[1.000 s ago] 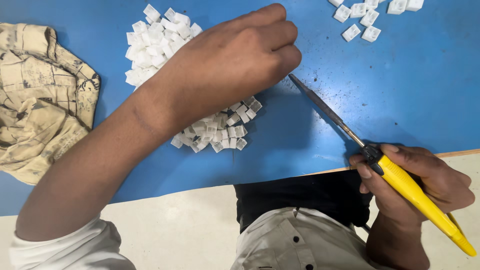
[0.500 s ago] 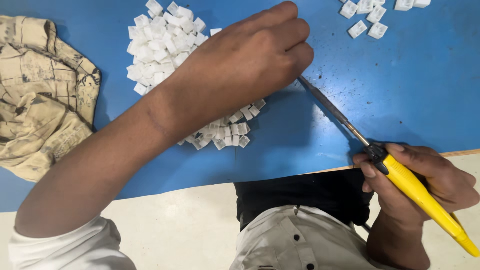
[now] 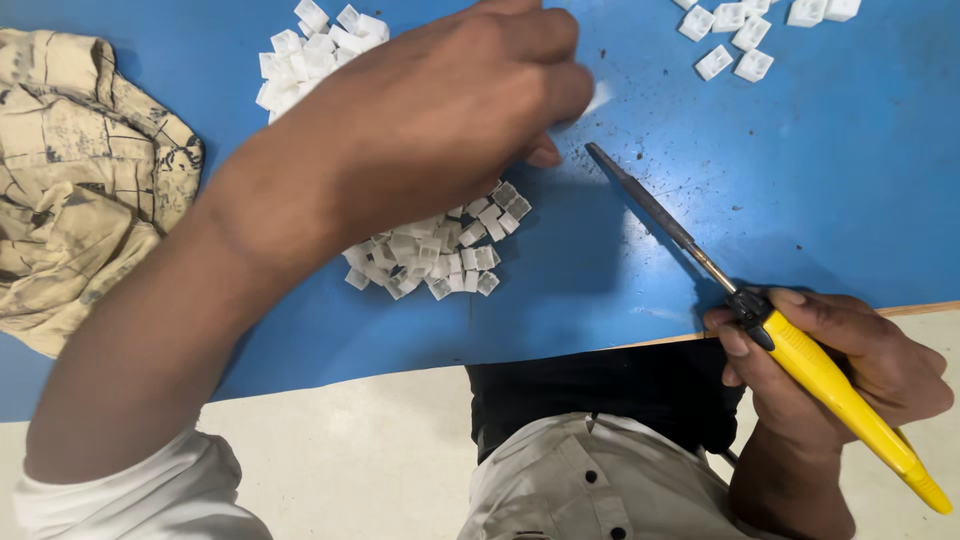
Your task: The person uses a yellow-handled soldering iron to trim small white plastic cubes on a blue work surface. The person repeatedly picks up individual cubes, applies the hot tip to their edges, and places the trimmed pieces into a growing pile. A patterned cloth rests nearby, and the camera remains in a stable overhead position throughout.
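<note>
**Soldering iron held off while the left hand works the white pieces**

Head view: the soldering iron (image 3: 800,360), yellow-handled, lies in the right hand (image 3: 835,375), fingers wrapped tight round the grip, its dark tip hanging just above the blue worktop (image 3: 800,180). The left hand (image 3: 450,110) reaches over the pile of white pieces (image 3: 440,250), fingers curled and blurred; I cannot tell whether they hold one. More pieces (image 3: 740,40) lie far right. A crumpled cloth (image 3: 80,180) sits left.
</note>
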